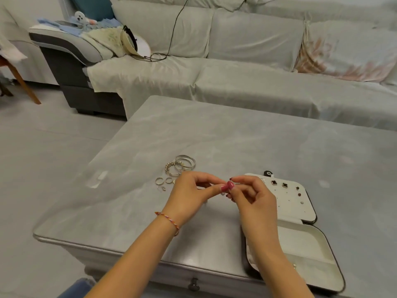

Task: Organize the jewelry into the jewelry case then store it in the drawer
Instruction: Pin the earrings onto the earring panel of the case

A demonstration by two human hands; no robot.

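A white jewelry case lies open on the grey table at the front right; its upper panel holds several stud earrings. Silver bangles and small rings lie left of centre. My left hand and my right hand meet above the table, fingertips together, pinching a tiny silver piece of jewelry between them, just left of the case. The piece is mostly hidden by the fingers.
A drawer knob shows on the table's front edge below my arms. A long grey sofa runs behind the table, with a cable, a cap and cloths at its left end. A wooden chair leg stands far left.
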